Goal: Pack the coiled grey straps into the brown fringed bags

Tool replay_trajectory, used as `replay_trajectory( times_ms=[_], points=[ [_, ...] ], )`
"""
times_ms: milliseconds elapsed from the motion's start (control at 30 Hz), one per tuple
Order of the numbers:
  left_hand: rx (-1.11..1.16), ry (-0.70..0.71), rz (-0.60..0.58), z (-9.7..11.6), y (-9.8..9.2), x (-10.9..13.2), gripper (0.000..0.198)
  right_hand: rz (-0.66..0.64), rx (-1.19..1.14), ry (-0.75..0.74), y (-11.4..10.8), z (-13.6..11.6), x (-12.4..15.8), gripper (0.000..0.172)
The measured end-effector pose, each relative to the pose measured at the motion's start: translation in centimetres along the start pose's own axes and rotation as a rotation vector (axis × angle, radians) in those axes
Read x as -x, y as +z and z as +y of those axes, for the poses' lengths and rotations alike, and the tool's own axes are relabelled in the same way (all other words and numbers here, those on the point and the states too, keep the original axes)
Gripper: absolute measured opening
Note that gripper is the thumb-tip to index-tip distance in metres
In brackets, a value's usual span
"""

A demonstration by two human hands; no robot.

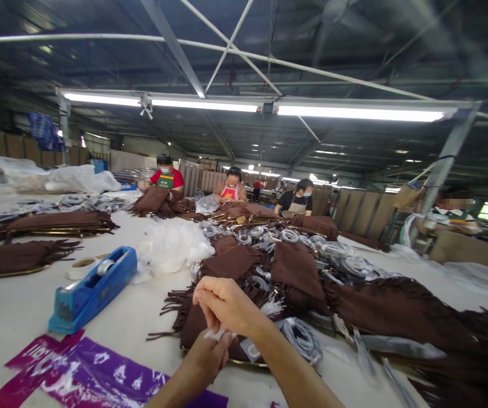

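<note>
My left hand (pixel 208 360) is closed, with a small white piece (pixel 215 334) that looks like thin paper or film pinched at the fingertips. Just above it, my right hand (pixel 225 301) bends down with curled fingers close to that piece. What the right fingers hold, if anything, is hidden. Beneath both hands lies a brown fringed bag (pixel 190 328) with a gold zipper along its lower edge. Beside the right forearm rests a grey coiled strap (pixel 301 340) in clear plastic.
A blue tape dispenser (pixel 93 289) stands left, by a tape roll (pixel 82 268). Purple printed plastic (pixel 103 374) lies at the front. Brown bags (pixel 388 311) and wrapped straps (pixel 337 249) pile rightward; white plastic (pixel 171 246) sits behind. Several co-workers are across the table.
</note>
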State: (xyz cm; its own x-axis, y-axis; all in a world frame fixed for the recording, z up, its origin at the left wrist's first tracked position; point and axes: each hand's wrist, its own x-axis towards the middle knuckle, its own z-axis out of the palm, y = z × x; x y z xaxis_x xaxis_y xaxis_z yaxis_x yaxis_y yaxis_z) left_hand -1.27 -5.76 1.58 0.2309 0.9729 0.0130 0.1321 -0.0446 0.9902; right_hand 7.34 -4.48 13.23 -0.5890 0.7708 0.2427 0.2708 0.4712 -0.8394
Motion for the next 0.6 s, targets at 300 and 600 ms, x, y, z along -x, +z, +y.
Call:
replay_trajectory(
  times_ms=[300,600],
  points=[
    [0.093,0.115,-0.042,1.2,-1.9,-0.1,0.025,-0.209,0.042,-0.028,-1.7,2.3,2.1,0.048],
    [0.040,0.084,-0.098,-0.6,-2.1,0.6,0.032,-0.154,-0.104,-0.002,-0.6,3.3,2.7,0.007]
  ],
)
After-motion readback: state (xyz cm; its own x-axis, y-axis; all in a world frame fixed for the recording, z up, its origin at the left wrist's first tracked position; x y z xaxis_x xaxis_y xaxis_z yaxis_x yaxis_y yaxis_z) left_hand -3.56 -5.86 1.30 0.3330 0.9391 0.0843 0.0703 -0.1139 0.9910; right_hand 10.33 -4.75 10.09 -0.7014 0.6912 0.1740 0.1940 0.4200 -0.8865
